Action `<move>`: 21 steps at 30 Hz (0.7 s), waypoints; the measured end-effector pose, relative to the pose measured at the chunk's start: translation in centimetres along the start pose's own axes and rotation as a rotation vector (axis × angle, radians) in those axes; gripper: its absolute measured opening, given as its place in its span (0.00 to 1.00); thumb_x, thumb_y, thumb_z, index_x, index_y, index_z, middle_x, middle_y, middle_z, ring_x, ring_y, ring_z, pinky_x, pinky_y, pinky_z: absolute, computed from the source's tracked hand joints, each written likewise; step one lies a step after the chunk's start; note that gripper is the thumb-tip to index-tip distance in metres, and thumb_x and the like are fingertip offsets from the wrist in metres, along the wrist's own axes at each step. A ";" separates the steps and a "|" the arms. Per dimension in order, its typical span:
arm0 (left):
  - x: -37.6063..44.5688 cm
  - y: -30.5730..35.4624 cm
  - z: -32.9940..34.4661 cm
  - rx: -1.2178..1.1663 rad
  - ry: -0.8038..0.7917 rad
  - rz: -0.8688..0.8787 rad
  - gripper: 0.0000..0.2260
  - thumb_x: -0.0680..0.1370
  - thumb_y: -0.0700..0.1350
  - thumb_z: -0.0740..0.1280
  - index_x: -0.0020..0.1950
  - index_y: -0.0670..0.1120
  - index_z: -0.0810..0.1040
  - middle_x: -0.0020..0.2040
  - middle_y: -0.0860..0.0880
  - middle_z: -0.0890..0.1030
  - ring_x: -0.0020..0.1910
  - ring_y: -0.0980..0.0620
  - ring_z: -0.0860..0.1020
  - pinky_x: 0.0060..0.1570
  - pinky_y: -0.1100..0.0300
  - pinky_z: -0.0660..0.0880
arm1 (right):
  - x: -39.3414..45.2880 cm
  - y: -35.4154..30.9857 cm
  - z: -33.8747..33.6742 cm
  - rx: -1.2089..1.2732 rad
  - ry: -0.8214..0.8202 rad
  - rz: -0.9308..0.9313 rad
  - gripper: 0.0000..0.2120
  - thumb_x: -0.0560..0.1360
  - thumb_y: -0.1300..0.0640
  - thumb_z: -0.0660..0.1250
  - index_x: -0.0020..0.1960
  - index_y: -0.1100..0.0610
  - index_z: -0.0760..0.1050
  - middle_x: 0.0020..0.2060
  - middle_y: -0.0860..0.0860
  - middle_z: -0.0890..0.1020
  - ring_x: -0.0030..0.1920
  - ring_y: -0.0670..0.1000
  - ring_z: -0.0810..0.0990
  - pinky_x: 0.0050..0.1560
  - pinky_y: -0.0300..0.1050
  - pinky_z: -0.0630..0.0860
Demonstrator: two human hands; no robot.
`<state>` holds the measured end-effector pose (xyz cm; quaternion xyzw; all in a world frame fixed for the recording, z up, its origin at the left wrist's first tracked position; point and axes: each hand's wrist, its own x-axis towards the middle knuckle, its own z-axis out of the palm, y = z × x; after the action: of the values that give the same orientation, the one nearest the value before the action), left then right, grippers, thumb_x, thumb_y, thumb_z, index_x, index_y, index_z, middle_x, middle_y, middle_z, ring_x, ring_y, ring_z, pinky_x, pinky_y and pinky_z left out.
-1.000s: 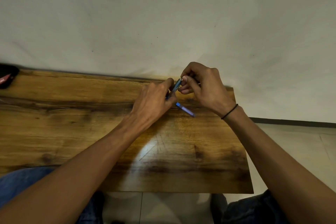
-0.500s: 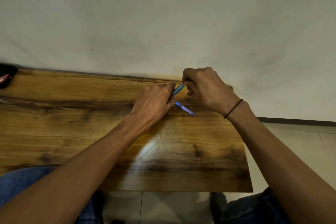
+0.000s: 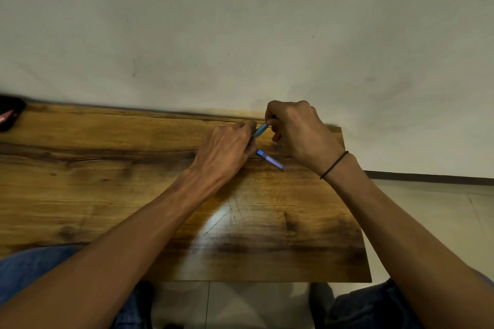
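A brown wooden tabletop [image 3: 107, 181] stands against a plain pale wall [image 3: 240, 35], and a light floor [image 3: 427, 208] shows past its right edge. Both hands are up near the far edge of the tabletop, close to the far right corner. They hold one light blue pen [image 3: 259, 129] between them, tilted, just above the wood. The left hand [image 3: 224, 152] has its fingers curled round the lower end of the pen. The right hand [image 3: 299, 131] pinches the upper end with bent fingers. Most of the pen is hidden inside the two hands. A small blue stick [image 3: 270, 160] lies flat on the tabletop just below the hands and no hand touches it. A thin black band [image 3: 334, 165] sits round the right wrist. A black thing [image 3: 9, 115] with a bit of red lies at the far left corner.
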<state>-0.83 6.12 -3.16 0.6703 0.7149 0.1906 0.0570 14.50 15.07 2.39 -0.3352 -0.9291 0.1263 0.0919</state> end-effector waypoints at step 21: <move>0.2 0.1 -0.5 -0.242 0.107 -0.038 0.07 0.84 0.45 0.69 0.60 0.44 0.80 0.50 0.48 0.87 0.41 0.52 0.84 0.41 0.61 0.79 | -0.2 3.6 1.8 0.033 -0.087 0.152 0.15 0.78 0.69 0.70 0.61 0.55 0.78 0.54 0.55 0.81 0.52 0.57 0.82 0.51 0.59 0.82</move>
<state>-0.93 6.17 -2.63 0.6338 0.7013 0.3098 0.1025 16.40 17.30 -0.37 -0.3972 -0.9020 0.1623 0.0472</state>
